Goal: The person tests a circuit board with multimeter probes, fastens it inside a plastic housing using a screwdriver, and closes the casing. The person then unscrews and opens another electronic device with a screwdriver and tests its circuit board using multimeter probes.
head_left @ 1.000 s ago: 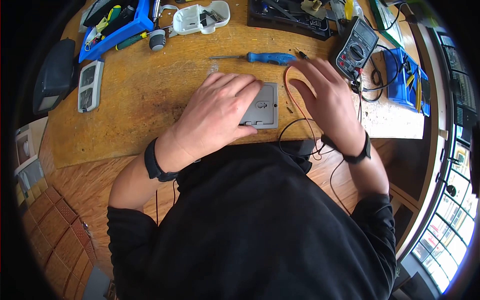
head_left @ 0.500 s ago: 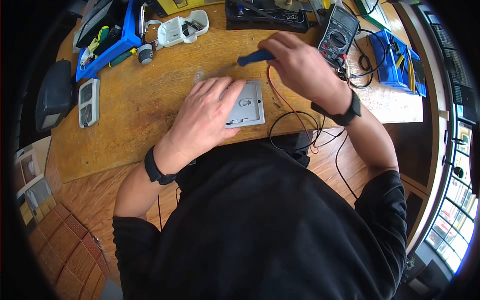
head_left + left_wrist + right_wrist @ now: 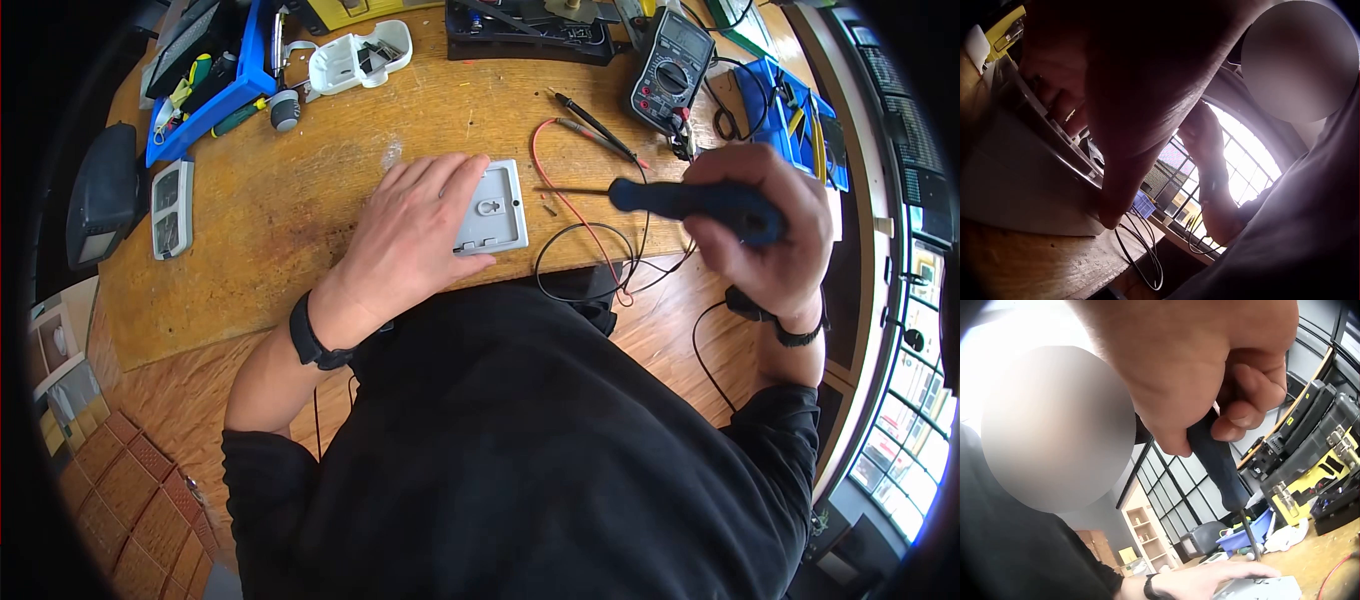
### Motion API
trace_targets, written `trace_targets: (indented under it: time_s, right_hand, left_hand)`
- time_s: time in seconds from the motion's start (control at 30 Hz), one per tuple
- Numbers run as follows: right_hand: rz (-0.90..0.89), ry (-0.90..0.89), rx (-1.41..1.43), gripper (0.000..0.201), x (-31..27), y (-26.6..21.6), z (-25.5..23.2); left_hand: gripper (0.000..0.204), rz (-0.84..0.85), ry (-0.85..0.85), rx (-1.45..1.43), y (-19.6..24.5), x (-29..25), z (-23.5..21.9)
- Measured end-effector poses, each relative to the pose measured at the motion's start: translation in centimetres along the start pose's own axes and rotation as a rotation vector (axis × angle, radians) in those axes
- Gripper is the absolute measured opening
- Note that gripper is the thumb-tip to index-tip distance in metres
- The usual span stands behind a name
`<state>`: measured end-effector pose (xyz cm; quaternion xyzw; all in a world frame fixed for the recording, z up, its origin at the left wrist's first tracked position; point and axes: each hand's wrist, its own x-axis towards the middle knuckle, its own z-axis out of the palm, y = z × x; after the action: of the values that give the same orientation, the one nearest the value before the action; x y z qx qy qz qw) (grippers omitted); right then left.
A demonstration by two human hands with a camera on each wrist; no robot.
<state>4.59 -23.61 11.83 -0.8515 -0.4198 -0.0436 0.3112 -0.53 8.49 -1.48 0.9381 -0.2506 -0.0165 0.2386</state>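
My left hand (image 3: 415,220) holds a light grey plastic housing (image 3: 507,228) on the bench, fingers across its left part and thumb by the near edge. The housing lies with a keyhole-shaped slot showing; its left part is hidden under the hand. In the left wrist view the thumb (image 3: 1111,209) rests at the housing's edge. My right hand (image 3: 795,225) grips the dark blue handle of a screwdriver (image 3: 660,198), raised to the right of the housing. Its shaft points left in the head view. The right wrist view shows fingers wrapped round the screwdriver handle (image 3: 1219,465).
Beyond the hands lie a multimeter (image 3: 672,75), a black test probe (image 3: 595,125) and looped leads. Small dark pieces (image 3: 548,211) lie beside the housing. A blue tool tray (image 3: 255,80), a white case (image 3: 335,65) and a windowed device (image 3: 172,210) stand left; a blue bin (image 3: 765,115) stands right.
The right hand has picked up the screwdriver from the back of the bench and brought it right and nearer. The left hand stays on the housing.
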Motion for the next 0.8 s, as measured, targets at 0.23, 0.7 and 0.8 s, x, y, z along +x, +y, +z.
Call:
trace_targets:
  time_s: [0.23, 0.7, 0.8]
  right_hand:
    - [0.046, -0.107, 0.025, 0.033, 0.7, -0.3, 2.1]
    - [0.075, -0.142, 0.040, 0.033, 0.9, 0.2, 3.3]
    - [0.095, -0.170, 0.055, 0.034, 1.1, 0.1, 3.4]
  left_hand:
    - [0.099, 0.014, 0.029, 0.023, -0.2, -0.2, 0.4]
    - [0.092, 0.059, 0.056, 0.010, -0.3, -0.2, 0.4]
    - [0.092, 0.057, 0.055, 0.008, -0.2, -0.2, 0.3]
